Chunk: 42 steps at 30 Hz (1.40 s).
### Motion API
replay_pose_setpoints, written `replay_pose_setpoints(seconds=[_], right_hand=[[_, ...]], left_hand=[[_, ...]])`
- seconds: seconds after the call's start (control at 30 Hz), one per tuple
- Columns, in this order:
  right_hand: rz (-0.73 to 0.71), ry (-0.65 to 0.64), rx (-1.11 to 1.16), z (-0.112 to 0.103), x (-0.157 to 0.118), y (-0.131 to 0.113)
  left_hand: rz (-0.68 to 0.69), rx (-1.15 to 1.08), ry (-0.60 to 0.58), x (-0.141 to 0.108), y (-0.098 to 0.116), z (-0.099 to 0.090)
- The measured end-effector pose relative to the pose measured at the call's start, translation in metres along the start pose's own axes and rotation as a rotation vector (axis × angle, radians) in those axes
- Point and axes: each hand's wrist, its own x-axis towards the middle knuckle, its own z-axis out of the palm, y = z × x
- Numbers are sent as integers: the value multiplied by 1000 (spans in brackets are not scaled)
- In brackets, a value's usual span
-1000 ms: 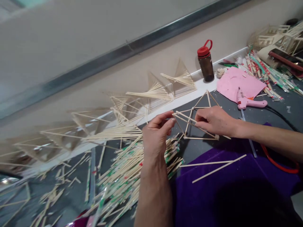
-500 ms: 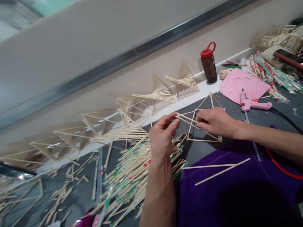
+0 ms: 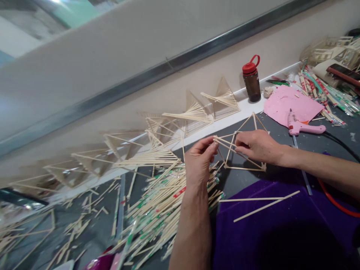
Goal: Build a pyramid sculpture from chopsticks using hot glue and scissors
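Between my hands is a frame of thin wooden chopsticks [image 3: 244, 168], joined at the corners into triangles. My left hand [image 3: 201, 157] pinches its left corner, where several stick ends meet. With bent fingers, my right hand [image 3: 254, 146] grips a chopstick of the frame partway along its length; the fingertips are partly hidden. Two loose chopsticks [image 3: 258, 210] lie crossed on the purple cloth [image 3: 242, 240] below the frame. To the right, a pink glue gun [image 3: 305, 127] rests with a clear glue stick [image 3: 302, 168] jutting from it.
Wrapped chopsticks [image 3: 160, 210] lie heaped beside my left forearm. Finished-looking stick structures [image 3: 194, 112] line the wall. A brown bottle with a red lid [image 3: 252, 86] stands behind a pink sheet [image 3: 289, 103]. The glue gun's black cord [image 3: 341, 144] runs right. Broken stick pieces [image 3: 75, 232] litter the left side.
The camera view has shifted slightly, so everything sits a little further right and lower. Both hands keep nearly the same hold on the chopstick frame.
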Motion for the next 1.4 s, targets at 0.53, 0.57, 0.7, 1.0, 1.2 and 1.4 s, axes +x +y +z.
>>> replay_pose_setpoints(seconds=[0.53,0.57,0.7,1.0,1.2,1.4], right_hand=[[-27,-13,-54,2,-2,5],[-33,-13,-60,3,-2,6],[-50,-18,-92,4,-2,7],[-33,-61,-168,2,-1,4],[-6,-105,-199,-1,-1,-1],[-9,-103,-207,0,0,-1]], left_hand=[[-3,-2,-13,0,-1,0],[-3,-2,-15,0,0,0],[12,-21,-20,-1,1,0],[30,-30,-46,1,-3,-1],[36,-23,-62,4,-4,-3],[49,-7,-71,4,-5,-4]])
